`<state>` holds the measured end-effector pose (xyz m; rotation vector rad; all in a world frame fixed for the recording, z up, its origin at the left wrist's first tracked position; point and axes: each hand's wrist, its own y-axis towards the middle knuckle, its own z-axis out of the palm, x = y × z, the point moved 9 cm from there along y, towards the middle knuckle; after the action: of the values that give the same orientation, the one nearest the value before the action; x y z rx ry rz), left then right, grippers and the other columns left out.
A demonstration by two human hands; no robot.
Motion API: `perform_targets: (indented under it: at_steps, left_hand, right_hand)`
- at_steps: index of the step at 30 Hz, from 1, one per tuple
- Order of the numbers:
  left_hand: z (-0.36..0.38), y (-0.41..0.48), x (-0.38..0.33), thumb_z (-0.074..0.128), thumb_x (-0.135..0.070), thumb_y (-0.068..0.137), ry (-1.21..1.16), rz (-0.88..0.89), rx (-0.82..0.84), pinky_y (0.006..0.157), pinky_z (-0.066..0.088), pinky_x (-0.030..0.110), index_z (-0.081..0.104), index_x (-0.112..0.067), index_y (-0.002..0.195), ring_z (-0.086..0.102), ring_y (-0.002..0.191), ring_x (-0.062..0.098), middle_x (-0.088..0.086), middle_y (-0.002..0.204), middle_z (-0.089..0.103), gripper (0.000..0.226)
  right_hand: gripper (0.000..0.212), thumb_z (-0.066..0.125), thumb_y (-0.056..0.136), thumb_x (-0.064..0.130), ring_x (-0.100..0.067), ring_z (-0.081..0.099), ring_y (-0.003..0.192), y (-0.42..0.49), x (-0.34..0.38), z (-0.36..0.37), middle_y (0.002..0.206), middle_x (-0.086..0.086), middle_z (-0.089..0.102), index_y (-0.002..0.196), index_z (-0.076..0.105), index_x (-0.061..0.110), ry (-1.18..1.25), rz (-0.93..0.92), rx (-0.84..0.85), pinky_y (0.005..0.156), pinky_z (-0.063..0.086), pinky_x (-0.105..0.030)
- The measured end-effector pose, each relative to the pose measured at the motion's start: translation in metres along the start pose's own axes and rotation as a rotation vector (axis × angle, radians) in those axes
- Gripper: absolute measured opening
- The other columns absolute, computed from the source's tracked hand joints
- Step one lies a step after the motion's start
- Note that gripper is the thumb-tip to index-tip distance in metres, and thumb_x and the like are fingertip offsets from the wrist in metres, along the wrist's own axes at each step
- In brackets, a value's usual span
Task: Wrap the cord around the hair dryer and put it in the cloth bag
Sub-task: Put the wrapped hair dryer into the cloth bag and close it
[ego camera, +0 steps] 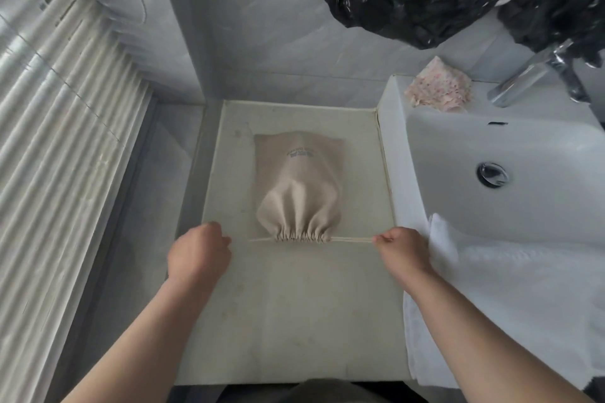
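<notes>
Beige woven cloth makes the cloth bag [299, 183], which lies flat on the table [294, 321] just beside the sink [458, 180], on its left side, with the gathered mouth toward the person. The bag bulges in the middle, so I judge the hair dryer with its cord is already inside, though nothing of it shows.

The right hand [404, 250] is between the bag mouth and the sink. Its fingers [381, 239] are curled and pinch the drawstring [352, 239], which runs tight and straight from the mouth. The left hand [196, 253] is on the side of the bag far from the sink, its fingers [224, 240] curled into a fist. A short piece of string comes out toward it, but the last part is not clear, so I cannot tell if it holds it.

The cloth is soft and will fold under any grip, while the load inside is probably hard and rather heavy for such a thin string. Better to lift it under the bulge or just behind the closed mouth. A white towel [491, 288] hangs over the front edge of the sink.
</notes>
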<state>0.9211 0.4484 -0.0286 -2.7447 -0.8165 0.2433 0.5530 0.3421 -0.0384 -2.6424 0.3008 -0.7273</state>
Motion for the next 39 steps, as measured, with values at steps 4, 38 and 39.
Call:
perform_targets:
  at_steps: [4,38,39]
  left_hand:
    - [0.032,-0.006,-0.025,0.055,-0.029,0.091,0.018,0.179,0.118,0.084,0.051,0.037,0.068,-0.016,0.103,0.06,0.107,0.035,0.01,0.111,0.061,0.022]
    - [0.026,0.125,-0.09,0.071,-0.038,0.086,-0.789,-0.119,0.26,0.06,0.043,0.033,0.07,0.003,0.096,0.059,0.069,0.025,0.013,0.078,0.065,0.042]
    - [0.031,0.129,-0.09,0.074,-0.04,0.082,-0.833,-0.142,0.283,0.064,0.049,0.036,0.072,0.003,0.094,0.064,0.072,0.028,0.014,0.081,0.069,0.045]
  right_hand:
    - [0.024,0.055,0.082,0.028,-0.031,0.069,0.079,-0.007,0.006,0.037,0.072,-0.007,0.069,0.069,0.065,0.01,-0.22,-0.016,0.218,0.066,0.05,-0.031]
    - [0.029,0.066,0.091,0.033,-0.026,0.074,0.089,0.035,-0.005,0.055,0.106,-0.007,0.076,0.115,0.068,0.019,1.116,0.36,0.17,0.062,0.061,-0.035]
    - [0.026,0.068,0.09,0.031,-0.027,0.074,0.088,0.033,0.0,0.058,0.105,-0.006,0.077,0.115,0.068,0.022,1.155,0.352,0.217,0.056,0.058,-0.031]
